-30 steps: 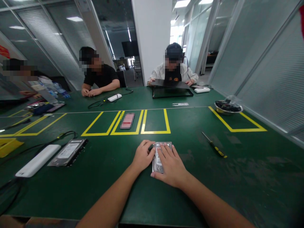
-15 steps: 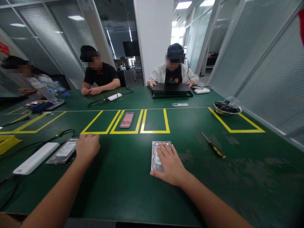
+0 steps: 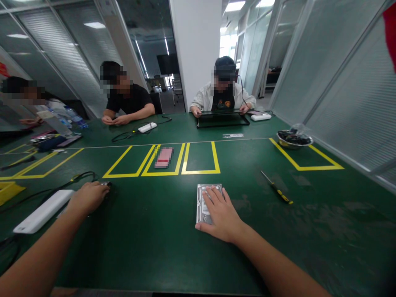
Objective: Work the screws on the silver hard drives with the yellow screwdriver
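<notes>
A silver hard drive (image 3: 201, 202) lies label side up on the green table in front of me. My right hand (image 3: 220, 212) rests on top of it, fingers spread flat and thumb along its near edge. To the left, a second hard drive (image 3: 107, 183) is mostly covered by my left hand (image 3: 89, 197). The fingers of that hand curl over it from above, and only its far end and a bit of its near side show. Close by my left wrist lies a white power bank (image 3: 46, 210) with a black cable.
A yellow-and-black screwdriver (image 3: 276, 189) lies right of the drive. Yellow tape frames (image 3: 201, 172) mark the table, one around a pink phone (image 3: 163, 157). A metal bowl of dark parts (image 3: 295, 140) stands at right. Across the table, a co-worker holds a black panel (image 3: 222, 119).
My left hand has moved left and down over the second hard drive, now hiding most of it. My right hand has stayed on its drive. Across the table, the co-worker's black panel has tilted.
</notes>
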`<control>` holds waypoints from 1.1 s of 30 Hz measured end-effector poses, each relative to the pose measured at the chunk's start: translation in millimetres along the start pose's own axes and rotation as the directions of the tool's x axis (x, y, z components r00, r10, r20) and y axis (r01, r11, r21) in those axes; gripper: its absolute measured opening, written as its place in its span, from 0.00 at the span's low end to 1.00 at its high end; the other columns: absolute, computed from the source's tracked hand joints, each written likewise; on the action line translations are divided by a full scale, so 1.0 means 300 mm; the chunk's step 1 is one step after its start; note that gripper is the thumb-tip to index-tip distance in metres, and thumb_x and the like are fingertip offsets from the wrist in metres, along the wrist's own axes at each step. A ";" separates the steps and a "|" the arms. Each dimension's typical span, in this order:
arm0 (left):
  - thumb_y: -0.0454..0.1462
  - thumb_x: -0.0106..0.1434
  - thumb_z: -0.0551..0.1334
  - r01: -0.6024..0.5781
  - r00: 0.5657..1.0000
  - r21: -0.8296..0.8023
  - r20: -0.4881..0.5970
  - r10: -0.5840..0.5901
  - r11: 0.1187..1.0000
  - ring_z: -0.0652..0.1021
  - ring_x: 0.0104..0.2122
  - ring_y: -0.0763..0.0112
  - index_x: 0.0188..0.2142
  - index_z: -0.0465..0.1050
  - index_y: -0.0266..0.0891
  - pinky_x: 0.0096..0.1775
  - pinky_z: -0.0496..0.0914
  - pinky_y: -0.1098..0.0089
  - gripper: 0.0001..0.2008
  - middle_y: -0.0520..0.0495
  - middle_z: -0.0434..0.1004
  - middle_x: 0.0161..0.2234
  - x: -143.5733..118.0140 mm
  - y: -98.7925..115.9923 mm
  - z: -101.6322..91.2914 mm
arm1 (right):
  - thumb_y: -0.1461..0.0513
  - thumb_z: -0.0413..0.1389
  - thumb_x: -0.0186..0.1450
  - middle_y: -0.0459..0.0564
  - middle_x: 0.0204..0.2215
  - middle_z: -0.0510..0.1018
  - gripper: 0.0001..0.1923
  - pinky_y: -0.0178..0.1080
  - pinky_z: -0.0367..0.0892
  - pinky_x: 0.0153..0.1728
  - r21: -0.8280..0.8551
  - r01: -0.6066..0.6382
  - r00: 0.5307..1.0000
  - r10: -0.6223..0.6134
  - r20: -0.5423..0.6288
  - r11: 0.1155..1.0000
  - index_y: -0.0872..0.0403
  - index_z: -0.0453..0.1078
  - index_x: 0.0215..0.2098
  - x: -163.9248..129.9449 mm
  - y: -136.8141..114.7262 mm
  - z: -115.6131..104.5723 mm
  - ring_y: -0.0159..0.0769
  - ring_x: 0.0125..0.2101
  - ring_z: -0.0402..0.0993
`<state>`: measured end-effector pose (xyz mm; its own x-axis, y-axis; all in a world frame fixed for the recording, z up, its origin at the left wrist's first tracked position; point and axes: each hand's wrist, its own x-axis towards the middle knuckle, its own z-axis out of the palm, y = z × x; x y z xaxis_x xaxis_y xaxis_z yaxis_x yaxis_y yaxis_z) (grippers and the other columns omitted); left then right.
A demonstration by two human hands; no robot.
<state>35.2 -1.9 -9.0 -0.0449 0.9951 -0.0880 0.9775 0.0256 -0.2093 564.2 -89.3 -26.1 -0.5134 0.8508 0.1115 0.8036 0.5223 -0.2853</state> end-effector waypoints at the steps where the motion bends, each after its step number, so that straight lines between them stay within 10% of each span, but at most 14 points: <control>1: 0.42 0.64 0.53 -0.001 1.000 0.009 0.006 0.001 1.000 0.73 0.46 0.52 0.46 0.79 0.37 0.50 0.66 0.54 0.20 0.35 0.75 0.46 0.004 -0.012 0.002 | 0.31 0.42 0.60 0.63 0.69 0.49 0.54 0.60 0.33 0.66 0.002 -0.001 1.000 0.001 0.000 1.000 0.60 0.49 0.69 0.000 0.000 -0.001 0.58 0.68 0.40; 12: 0.43 0.62 0.53 -0.013 0.995 -0.011 0.094 0.014 1.000 0.75 0.43 0.58 0.42 0.79 0.40 0.47 0.68 0.62 0.18 0.39 0.72 0.47 0.037 -0.083 0.034 | 0.31 0.42 0.60 0.62 0.69 0.48 0.54 0.60 0.32 0.66 0.018 -0.005 1.000 0.005 0.007 1.000 0.59 0.48 0.70 -0.003 -0.001 -0.002 0.57 0.68 0.39; 33: 0.36 0.66 0.48 -0.057 0.993 0.149 0.115 0.040 0.987 0.74 0.42 0.55 0.39 0.76 0.36 0.40 0.68 0.61 0.17 0.37 0.71 0.42 0.003 0.057 -0.059 | 0.31 0.41 0.60 0.62 0.69 0.49 0.54 0.59 0.31 0.66 0.031 -0.016 1.000 0.015 0.007 0.999 0.59 0.48 0.70 -0.001 -0.001 -0.003 0.57 0.68 0.39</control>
<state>55.4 1.0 4.6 -0.0294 0.9778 -0.2075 0.9368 -0.0454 -0.3470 564.5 -89.6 -25.1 -0.5031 0.8584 0.1005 0.8018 0.5069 -0.3166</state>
